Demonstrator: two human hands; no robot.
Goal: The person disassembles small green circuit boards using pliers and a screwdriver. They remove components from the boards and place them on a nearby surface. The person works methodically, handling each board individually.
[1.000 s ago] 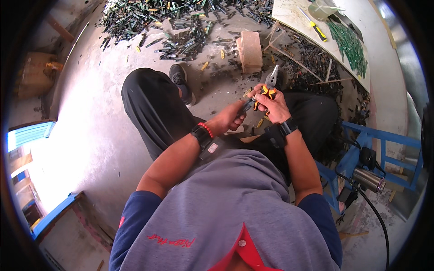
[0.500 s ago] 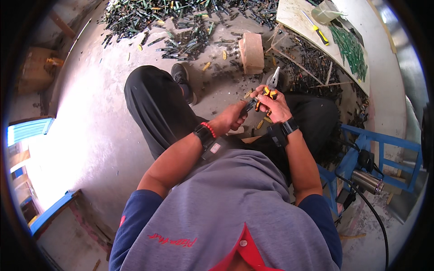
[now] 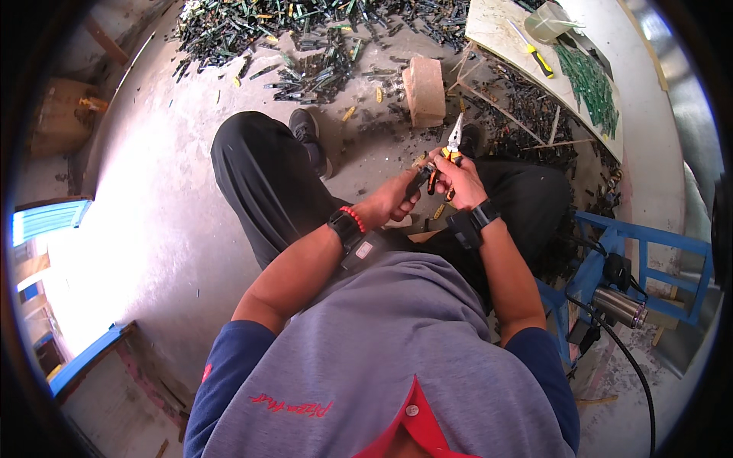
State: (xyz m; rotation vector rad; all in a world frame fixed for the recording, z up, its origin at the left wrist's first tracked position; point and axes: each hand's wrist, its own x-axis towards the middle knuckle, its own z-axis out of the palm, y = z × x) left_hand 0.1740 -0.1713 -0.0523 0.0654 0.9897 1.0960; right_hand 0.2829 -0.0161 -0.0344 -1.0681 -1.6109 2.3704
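Note:
My right hand (image 3: 463,183) is closed around a pair of pliers (image 3: 455,137) with orange, yellow and black handles. Their narrow metal jaws stick out past the hand, pointing away from me. Just beside it, my left hand (image 3: 395,200) grips a small dark strip-like piece (image 3: 418,182), whose outer end comes close to the right fingers and the plier handles. Whether the two touch I cannot tell. Both hands are held low in front of my body, between my knees.
A heap of dark and green strips (image 3: 321,65) covers the floor ahead. Beyond my hands sits a brick-coloured block (image 3: 424,91). At right, a pale board (image 3: 496,30) carries a yellow-handled screwdriver (image 3: 540,59), a clear container (image 3: 548,23) and green strips (image 3: 588,88). A blue frame (image 3: 657,237) stands nearby.
The pliers have turned in my right hand and shifted slightly left, their jaws now seen from a different side. My left hand stays about where it was, still gripping the dark piece.

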